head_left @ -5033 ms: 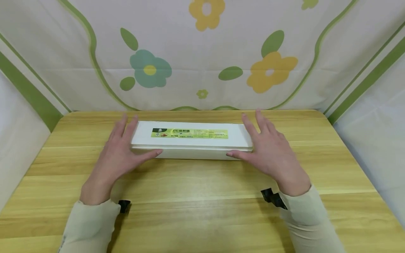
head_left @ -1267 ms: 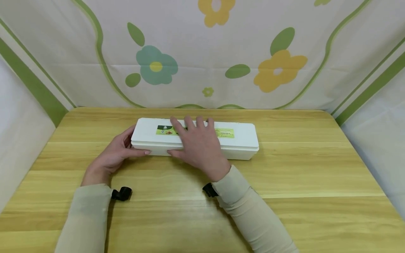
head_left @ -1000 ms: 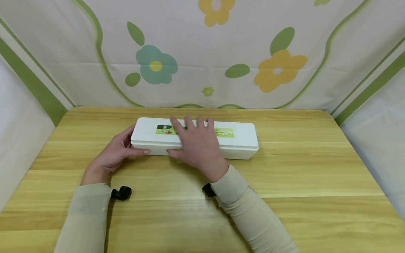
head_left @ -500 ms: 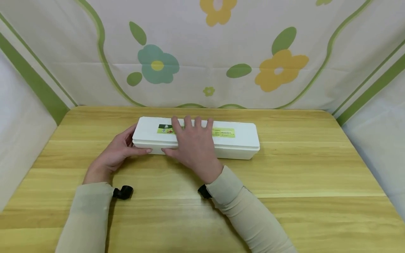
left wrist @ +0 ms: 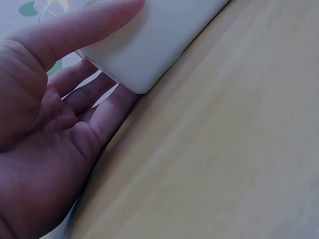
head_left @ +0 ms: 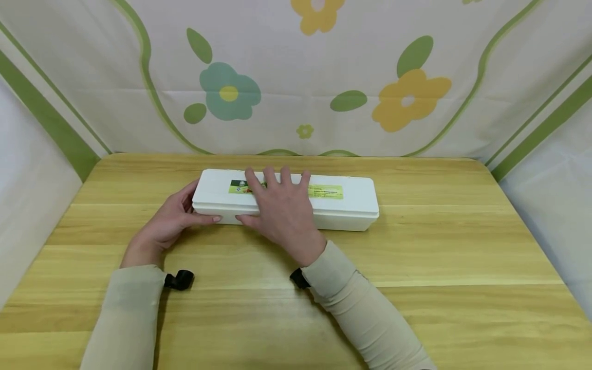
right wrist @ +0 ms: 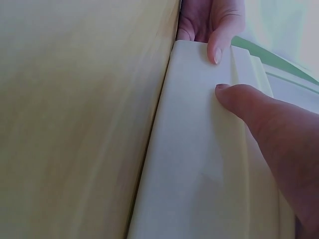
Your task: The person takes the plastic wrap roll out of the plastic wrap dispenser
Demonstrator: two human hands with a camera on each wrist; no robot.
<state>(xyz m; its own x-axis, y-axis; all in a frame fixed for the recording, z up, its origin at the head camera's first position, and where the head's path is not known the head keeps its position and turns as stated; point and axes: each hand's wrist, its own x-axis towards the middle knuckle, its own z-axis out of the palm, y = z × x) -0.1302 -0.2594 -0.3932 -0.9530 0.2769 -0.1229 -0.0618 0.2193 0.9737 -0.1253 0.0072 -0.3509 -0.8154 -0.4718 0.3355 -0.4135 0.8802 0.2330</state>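
A long white cling film box (head_left: 349, 198) with a green-and-yellow label (head_left: 327, 191) lies lengthwise near the back of the table, its lid down. My left hand (head_left: 164, 221) grips its left end, thumb on the front wall and fingers behind the end. In the left wrist view, those fingers (left wrist: 107, 112) reach round the box corner. My right hand (head_left: 287, 216) spans the lid left of its middle and covers part of the label. Its fingertips reach the lid's far edge, and in the right wrist view its thumb (right wrist: 249, 102) presses the front wall, below the lid rim.
The wooden table (head_left: 259, 318) extends in front of the box and to both sides. A white cloth with printed flowers (head_left: 296, 61) hangs right behind the table's back edge. Black wrist mounts (head_left: 180, 280) stick out from both sleeves.
Five seconds ago both hands were spread at the two ends of the box. My right hand has since moved left onto the lid, and my left hand has closed round the left end.
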